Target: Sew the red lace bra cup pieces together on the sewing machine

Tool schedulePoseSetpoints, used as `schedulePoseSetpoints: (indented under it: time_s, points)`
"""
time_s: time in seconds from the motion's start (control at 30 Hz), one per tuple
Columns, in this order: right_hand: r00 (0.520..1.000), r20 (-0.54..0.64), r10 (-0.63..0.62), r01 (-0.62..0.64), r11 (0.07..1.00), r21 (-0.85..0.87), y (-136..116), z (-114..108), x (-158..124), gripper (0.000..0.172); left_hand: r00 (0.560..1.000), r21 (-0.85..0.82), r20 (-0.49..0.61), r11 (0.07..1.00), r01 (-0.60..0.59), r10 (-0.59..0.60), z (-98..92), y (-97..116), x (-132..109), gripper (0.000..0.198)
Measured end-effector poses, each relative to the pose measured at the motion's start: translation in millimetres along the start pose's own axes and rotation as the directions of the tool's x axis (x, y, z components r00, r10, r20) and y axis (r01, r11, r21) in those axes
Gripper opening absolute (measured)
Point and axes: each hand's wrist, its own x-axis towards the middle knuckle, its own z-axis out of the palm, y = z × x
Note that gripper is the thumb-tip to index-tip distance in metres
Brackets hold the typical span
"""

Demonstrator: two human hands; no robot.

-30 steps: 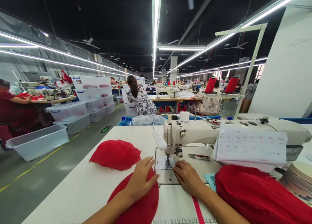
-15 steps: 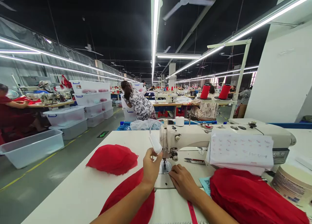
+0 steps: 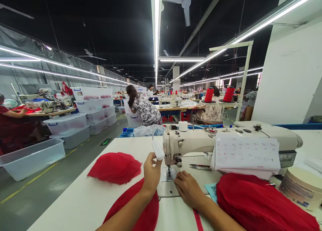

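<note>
My left hand [image 3: 152,170] is raised at the left end of the sewing machine [image 3: 196,140], its fingers closed round the lower part of a white lamp head [image 3: 158,150] on a bent metal neck. My right hand [image 3: 187,187] rests on the machine bed just right of the needle plate [image 3: 172,174], fingers curled together; anything under them is hidden. A red cloth piece [image 3: 115,167] lies on the table at the left. Another red piece [image 3: 147,211] lies partly beneath my left forearm.
Thread snips [image 3: 200,167] lie behind my right hand. A red cloth pile [image 3: 259,200], a blue label [image 3: 211,192] and a round tub [image 3: 302,187] are at the right. Paper [image 3: 246,154] hangs on the machine. A person [image 3: 146,108] leans over boxes beyond the table.
The view has shifted slightly. My left hand has moved a little left and up, now round the lamp head, which has tilted a little. My right hand stays beside the needle plate.
</note>
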Motion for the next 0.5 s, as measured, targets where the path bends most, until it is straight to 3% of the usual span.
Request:
schedulePoseSetpoints:
  time_s: [0.2, 0.5]
  points:
    - [1.000, 0.022, 0.023, -0.023, 1.000, -0.004, -1.8, -4.0, 0.8, 0.014, 0.999, -0.034, -0.027, 0.999, -0.027, 0.026, -8.6, 3.1, 7.6, 0.023]
    - [0.996, 0.074, 0.056, -0.058, 0.998, 0.018, -1.8, -5.5, 3.0, 0.013, 0.999, -0.151, -0.044, 0.988, -0.028, 0.022, 16.2, 4.5, 17.9, 0.030]
